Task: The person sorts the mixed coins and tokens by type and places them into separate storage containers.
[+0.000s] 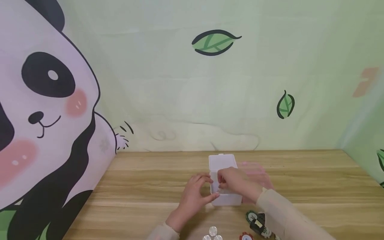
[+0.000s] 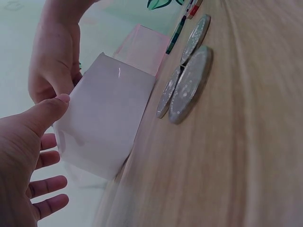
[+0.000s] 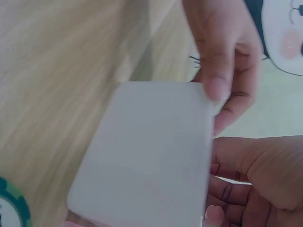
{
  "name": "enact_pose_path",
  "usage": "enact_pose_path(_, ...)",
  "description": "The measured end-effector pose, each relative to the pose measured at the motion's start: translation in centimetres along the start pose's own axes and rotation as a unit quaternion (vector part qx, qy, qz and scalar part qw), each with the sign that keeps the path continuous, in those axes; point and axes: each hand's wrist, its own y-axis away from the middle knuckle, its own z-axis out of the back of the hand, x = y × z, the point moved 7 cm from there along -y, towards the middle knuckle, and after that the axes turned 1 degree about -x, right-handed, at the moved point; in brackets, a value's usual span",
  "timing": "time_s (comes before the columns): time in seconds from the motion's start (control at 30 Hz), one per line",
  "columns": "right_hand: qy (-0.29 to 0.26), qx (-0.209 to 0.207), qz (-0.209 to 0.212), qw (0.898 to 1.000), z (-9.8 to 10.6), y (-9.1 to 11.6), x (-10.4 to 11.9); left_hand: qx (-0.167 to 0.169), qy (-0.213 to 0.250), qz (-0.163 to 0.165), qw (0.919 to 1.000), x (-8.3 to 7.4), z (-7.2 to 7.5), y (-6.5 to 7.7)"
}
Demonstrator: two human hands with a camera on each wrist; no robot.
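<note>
Count one white rectangular plastic box point(image 1: 227, 200), one translucent pink item point(image 1: 260, 175), three round silver discs point(image 1: 213, 231), one green-and-white round chip point(image 1: 250, 216) and at least one red-and-white round chip point(image 1: 246, 236). Cannot number overlapping black pieces point(image 1: 255, 227) exactly.

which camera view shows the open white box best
The head view: it shows the white box with its lid open and part of the inside, though the right hand covers some. The left wrist view shows only its outside; the right wrist view, an outer wall close up, cut off at the bottom.
</note>
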Motion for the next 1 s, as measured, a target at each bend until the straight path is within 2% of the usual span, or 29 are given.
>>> enact_pose_path(0.17, -0.02, -0.023, 0.001, 1.0, 1.0, 0.9, 0.2, -0.002, 0.0, 0.001, 1.0, 0.0, 0.0, 0.1)
enact_pose_path(0.57, -0.025, -0.083, 0.07, 0.994, 3.7, 3.5, 2.0, -0.009, -0.008, -0.014, 0.9998, -0.1, 0.1, 0.1)
enact_pose_path(0.73, -0.004, -0.098, 0.085, 0.991, 4.1, 4.7, 2.6, -0.004, -0.011, -0.011, 0.9999, -0.1, 0.2, 0.0)
enact_pose_path(0.83, -0.015, -0.1, 0.092, 0.991, 4.0, 5.3, 2.8, -0.003, -0.01, -0.009, 0.9999, -0.1, 0.2, 0.0)
enact_pose_path(0.9, -0.044, -0.096, 0.103, 0.989, 4.0, 5.7, 3.1, -0.001, -0.008, -0.007, 0.9999, -0.1, 0.2, 0.0)
enact_pose_path(1.0, -0.039, -0.1, 0.102, 0.989, 3.8, 6.3, 3.3, 0.0, -0.007, -0.007, 1.0, -0.2, 0.2, 0.1)
